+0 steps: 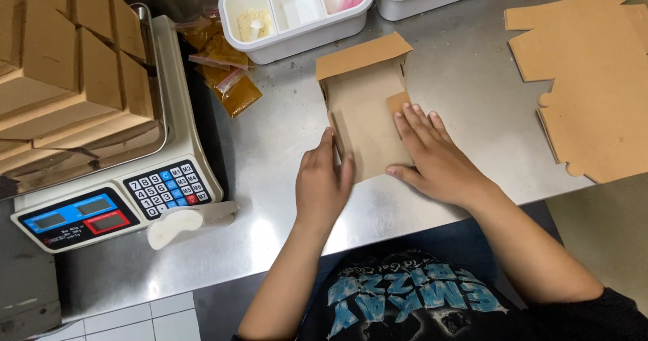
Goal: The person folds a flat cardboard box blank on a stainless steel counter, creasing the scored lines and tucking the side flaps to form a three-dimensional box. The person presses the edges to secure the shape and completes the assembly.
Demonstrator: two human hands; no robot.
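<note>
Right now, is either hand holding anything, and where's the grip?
No true grip. The left hand presses the cardboard box blank at its left side wall; the right hand lies flat on its right panel.

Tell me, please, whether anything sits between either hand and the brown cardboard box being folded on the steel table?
Nothing visible does. The left hand presses against the side wall of the cardboard box, and the right hand lies flat on its panel. The sauce packets, white tray and flat cardboard blanks lie apart from it.
</note>
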